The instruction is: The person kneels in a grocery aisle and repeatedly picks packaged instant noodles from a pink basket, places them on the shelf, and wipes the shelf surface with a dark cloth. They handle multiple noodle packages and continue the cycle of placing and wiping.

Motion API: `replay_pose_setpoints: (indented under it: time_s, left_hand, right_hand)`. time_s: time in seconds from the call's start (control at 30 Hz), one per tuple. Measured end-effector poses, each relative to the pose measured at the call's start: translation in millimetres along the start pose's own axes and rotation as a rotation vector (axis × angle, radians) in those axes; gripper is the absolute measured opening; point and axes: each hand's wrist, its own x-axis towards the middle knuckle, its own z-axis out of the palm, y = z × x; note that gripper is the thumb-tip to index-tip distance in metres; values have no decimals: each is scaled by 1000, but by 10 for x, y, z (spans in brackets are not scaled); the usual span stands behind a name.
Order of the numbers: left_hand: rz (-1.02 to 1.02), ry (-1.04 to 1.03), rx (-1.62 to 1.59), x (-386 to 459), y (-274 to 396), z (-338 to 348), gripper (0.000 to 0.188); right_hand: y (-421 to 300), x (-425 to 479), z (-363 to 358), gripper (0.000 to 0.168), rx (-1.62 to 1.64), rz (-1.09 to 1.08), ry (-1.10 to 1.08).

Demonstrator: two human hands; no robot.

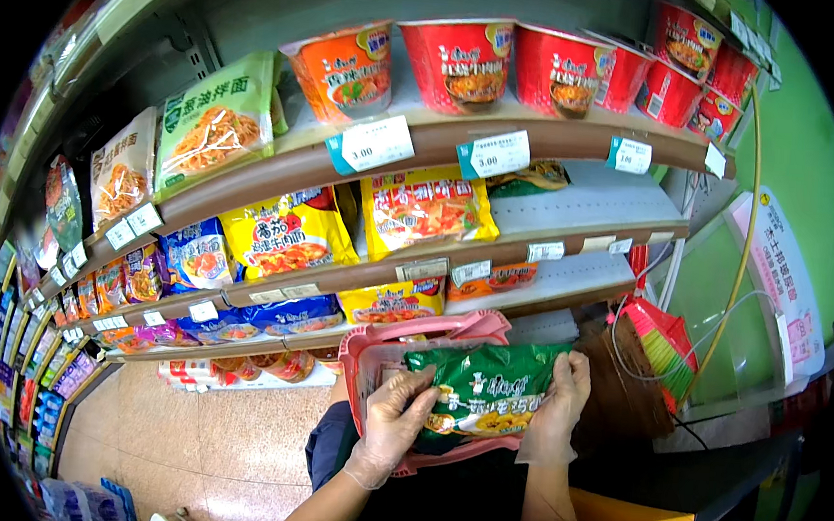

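Between both hands I hold a green packet of instant noodles (498,394), its printed front facing up. My left hand (401,406), in a clear plastic glove, grips the packet's left end. Gloved the same way, my right hand (558,409) pinches the right end. Under the packet, a pink plastic basket (361,350) rests at my lap; the packet hides most of its inside. Ahead is a shelf with a yellow noodle packet (427,207) and another yellow packet (286,231) standing on it. A green packet (529,180) lies further back on that shelf.
Red noodle cups (457,66) and an orange cup (346,70) line the upper shelf, whose front edge (431,147) carries price tags. Lower right stands a broom with red and green bristles (659,347). A white cable (616,337) hangs beside it. Tiled floor (199,433) shows at left.
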Motion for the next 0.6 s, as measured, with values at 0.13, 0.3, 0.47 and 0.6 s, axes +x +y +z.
replay_pose_setpoints:
  time_s: [0.13,0.3,0.47,0.6]
  left_hand:
    - [26,-87,-35,99,-56,-69,15]
    - [160,-31,119,125,114,-99,2]
    - [-191,193,-452,-27,16,79,4]
    - [-422,171,-697,104,299,98,5]
  right_hand:
    - [-87,-19,42,10,23,16,-18]
    - [-162,-21,81,12,24,-27,-51]
    - [-159,-35,123,12,-15,-107,44]
    - [-194,12,111,12,-84,-131,26]
